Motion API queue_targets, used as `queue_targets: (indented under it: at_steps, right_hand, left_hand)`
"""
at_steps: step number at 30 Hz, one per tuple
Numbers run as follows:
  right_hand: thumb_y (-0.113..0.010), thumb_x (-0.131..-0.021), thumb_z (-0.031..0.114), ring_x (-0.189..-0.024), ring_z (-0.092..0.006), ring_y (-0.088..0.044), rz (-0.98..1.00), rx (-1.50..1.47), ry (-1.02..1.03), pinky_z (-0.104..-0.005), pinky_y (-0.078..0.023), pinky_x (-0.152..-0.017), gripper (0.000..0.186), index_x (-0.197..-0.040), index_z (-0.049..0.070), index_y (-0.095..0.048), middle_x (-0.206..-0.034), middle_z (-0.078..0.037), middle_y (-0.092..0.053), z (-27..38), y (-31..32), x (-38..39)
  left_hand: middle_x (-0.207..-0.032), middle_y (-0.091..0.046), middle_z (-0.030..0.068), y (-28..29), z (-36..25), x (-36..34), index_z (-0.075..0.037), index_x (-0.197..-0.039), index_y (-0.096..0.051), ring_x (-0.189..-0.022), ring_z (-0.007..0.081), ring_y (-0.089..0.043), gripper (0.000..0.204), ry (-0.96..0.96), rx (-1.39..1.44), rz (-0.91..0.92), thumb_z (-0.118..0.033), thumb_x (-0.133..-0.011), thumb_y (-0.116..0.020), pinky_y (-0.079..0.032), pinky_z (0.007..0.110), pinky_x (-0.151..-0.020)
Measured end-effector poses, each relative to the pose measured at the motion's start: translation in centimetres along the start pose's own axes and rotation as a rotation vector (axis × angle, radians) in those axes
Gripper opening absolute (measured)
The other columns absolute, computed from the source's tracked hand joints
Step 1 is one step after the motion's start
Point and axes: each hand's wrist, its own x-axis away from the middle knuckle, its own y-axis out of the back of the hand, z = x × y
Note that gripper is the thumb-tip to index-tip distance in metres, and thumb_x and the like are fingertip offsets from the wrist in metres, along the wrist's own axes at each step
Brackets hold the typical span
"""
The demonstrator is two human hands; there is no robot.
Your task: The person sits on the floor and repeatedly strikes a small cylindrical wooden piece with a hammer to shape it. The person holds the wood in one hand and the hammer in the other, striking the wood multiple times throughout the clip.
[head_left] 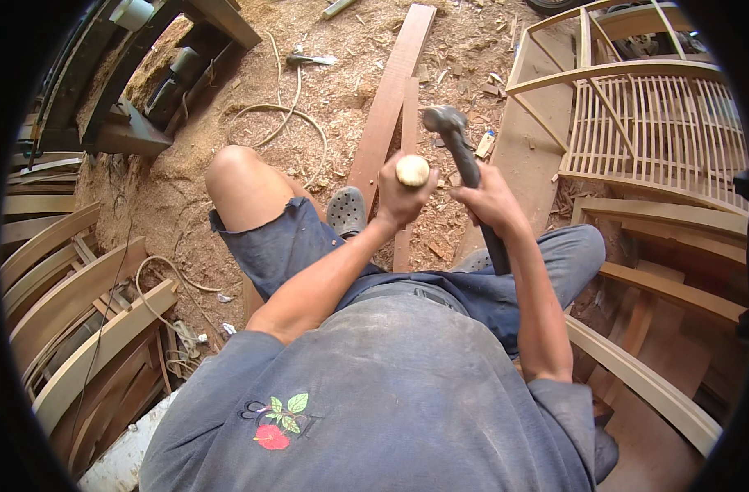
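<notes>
My left grip [405, 193] wrapped round a chisel handle [412, 170], right grip [493, 201] clenched on the raised hammer [465, 160], elbows bent.

Hammer [460, 156] and chisel [412, 170] in hands

Sawdust floor [227, 164] (planks [388, 98], hose [280, 115])

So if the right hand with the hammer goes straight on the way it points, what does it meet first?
Probably the pale round wooden handle top held in the left hand: the hammer in the right hand has its head right beside it. Depth is unclear, though.
</notes>
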Motion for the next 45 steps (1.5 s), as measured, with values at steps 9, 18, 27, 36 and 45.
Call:
queue_targets:
  at_steps: [9,18,27,36,45]
  right_hand:
    - [-0.074,-0.087,0.002,-0.045,-0.0114,-0.054,-0.183,-0.365,-0.372,-0.0313,-0.047,-0.037,0.020,-0.090,0.004,-0.054,-0.062,-0.002,-0.056,-7.9,-1.9,2.4]
    - [-0.073,-0.088,0.002,-0.044,-0.0126,-0.054,-0.207,-0.462,-0.307,-0.0319,-0.046,-0.038,0.019,-0.087,0.005,-0.054,-0.061,-0.002,-0.055,-9.6,-2.0,2.6]
    - [-0.072,-0.088,0.001,-0.045,-0.0124,-0.054,-0.238,-0.503,-0.326,-0.0322,-0.045,-0.038,0.018,-0.086,0.005,-0.054,-0.062,-0.002,-0.055,-9.6,-2.3,1.7]
    - [-0.071,-0.090,0.002,-0.044,-0.0132,-0.053,-0.259,-0.481,-0.349,-0.0326,-0.045,-0.038,0.016,-0.091,0.004,-0.055,-0.060,-0.002,-0.055,-10.7,-2.6,1.5]
    - [-0.072,-0.088,0.002,-0.043,-0.0131,-0.053,-0.230,-0.499,-0.404,-0.0332,-0.045,-0.037,0.020,-0.084,0.005,-0.053,-0.060,-0.002,-0.054,-11.2,-2.6,1.8]
  left_hand:
    - [-0.079,-0.077,0.0049,-3.0,8.0,-8.8,-0.005,-0.086,-0.077,-0.068,0.0139,-0.072,0.012,0.466,0.042,0.108,-0.016,-0.083,-0.081,-0.059,0.029,-0.062]
    - [-0.061,-0.063,0.0026,-3.7,8.0,-8.5,-0.007,-0.079,-0.066,-0.046,0.0102,-0.057,0.013,0.471,0.151,0.135,-0.005,-0.088,-0.075,-0.046,0.027,-0.040]
    - [-0.061,-0.063,0.0000,-4.2,8.6,-9.1,-0.008,-0.076,-0.066,-0.046,0.0095,-0.057,0.015,0.450,0.105,0.103,-0.006,-0.088,-0.075,-0.044,0.028,-0.039]
    - [-0.066,-0.068,0.0027,-4.8,10.1,-10.3,-0.005,-0.077,-0.072,-0.052,0.0105,-0.061,0.013,0.349,0.086,0.089,-0.013,-0.084,-0.079,-0.048,0.029,-0.045]
    - [-0.067,-0.071,0.0038,-4.6,9.1,-9.7,-0.004,-0.077,-0.075,-0.055,0.0114,-0.064,0.014,0.308,-0.035,0.100,-0.017,-0.081,-0.080,-0.051,0.030,-0.049]
